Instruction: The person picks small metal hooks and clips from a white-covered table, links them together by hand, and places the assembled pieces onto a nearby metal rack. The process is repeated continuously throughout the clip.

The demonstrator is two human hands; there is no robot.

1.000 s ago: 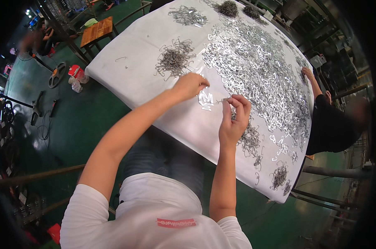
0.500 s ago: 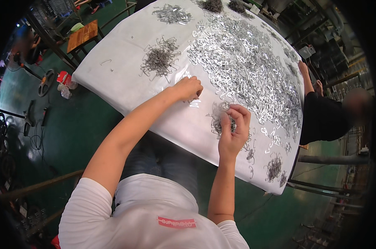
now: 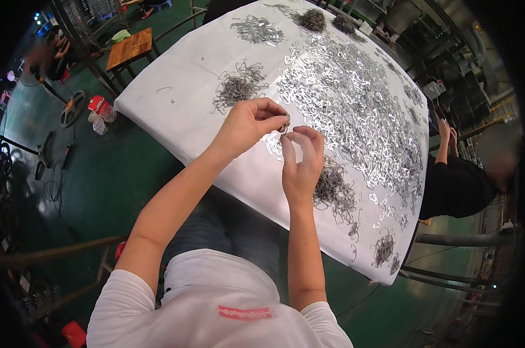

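My hands meet over the near part of the white-covered table (image 3: 187, 69). Between the thumb and fingers of my left hand (image 3: 246, 124) is a small bent metal hook (image 3: 285, 128). The thumb and index finger of my right hand (image 3: 304, 165) pinch its lower end. Partly hidden behind my hands lie a few shiny flat hooks (image 3: 273, 149). A tangled pile of grey wire hooks (image 3: 333, 188) sits just right of my right hand, and another wire-hook pile (image 3: 239, 89) lies beyond my left hand.
Shiny S-shaped metal pieces (image 3: 349, 104) spread widely over the table's middle and right. Smaller piles (image 3: 384, 248) lie near the right corner. At the right edge a person in black (image 3: 456, 188) has hands by the table. A wooden stool (image 3: 129, 49) stands at the far left.
My left hand has lifted from the shiny hooks and come up with a piece. My right hand has moved left, away from the wire pile, to meet it.
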